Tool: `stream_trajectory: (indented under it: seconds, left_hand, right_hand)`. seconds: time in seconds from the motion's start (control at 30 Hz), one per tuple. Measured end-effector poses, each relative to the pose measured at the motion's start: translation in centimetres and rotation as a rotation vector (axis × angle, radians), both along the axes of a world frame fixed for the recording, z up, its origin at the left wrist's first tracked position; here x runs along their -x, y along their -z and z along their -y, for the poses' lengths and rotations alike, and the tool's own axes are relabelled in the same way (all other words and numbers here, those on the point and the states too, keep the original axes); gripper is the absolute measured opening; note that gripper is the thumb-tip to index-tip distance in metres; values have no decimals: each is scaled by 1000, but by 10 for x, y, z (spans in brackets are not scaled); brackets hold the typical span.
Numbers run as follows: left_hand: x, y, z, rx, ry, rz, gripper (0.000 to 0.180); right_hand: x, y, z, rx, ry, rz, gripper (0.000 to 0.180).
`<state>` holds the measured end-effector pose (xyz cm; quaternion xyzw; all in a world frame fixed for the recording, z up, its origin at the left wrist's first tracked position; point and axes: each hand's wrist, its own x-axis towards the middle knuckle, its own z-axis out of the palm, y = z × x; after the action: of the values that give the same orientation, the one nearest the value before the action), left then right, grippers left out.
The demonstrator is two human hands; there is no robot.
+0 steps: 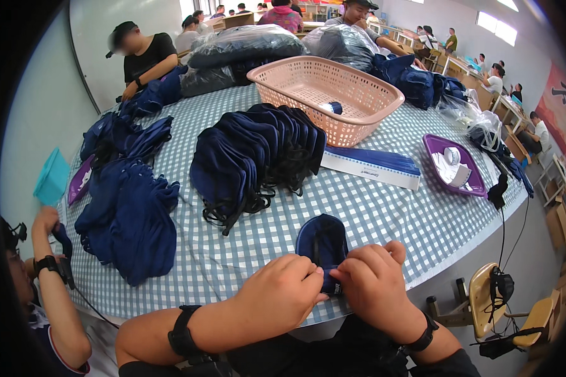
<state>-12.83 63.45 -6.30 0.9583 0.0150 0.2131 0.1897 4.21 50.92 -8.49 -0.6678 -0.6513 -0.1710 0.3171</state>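
At the near edge of the table, both my hands pinch the lower end of a navy, rounded fabric piece with a black strap lying on it. My left hand grips its lower left side with thumb and fingertips. Close beside it, my right hand holds the lower right side, fingers bent. Part of that lower end is hidden by my fingers. Beyond my hands, a row of similar navy fabric pieces with black straps lies overlapped. A stack of blue and white printed paper strips is to its right.
A pink perforated basket stands behind the row. At right is a purple tray with white rolls. Navy fabric piles cover the left side, where a co-worker's hand is near. Filled plastic bags lie at the back.
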Motion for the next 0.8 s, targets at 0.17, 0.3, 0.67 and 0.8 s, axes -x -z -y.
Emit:
stream_trajectory:
  seconds: [0.17, 0.3, 0.67, 0.8]
  left_hand:
    - [3, 3, 3, -28, -51, -56, 34]
    - [3, 4, 12, -120, -111, -98, 29]
    - [-2, 2, 11, 29, -164, -182, 24]
    - [-2, 4, 6, 56, -188, -235, 22]
  right_hand:
    - [10, -5, 14, 13, -55, 163, 26]
    - [7, 4, 15, 32, -63, 181, 27]
    - [10, -8, 9, 302, 85, 40, 10]
    - [8, -7, -1, 227, 76, 64, 15]
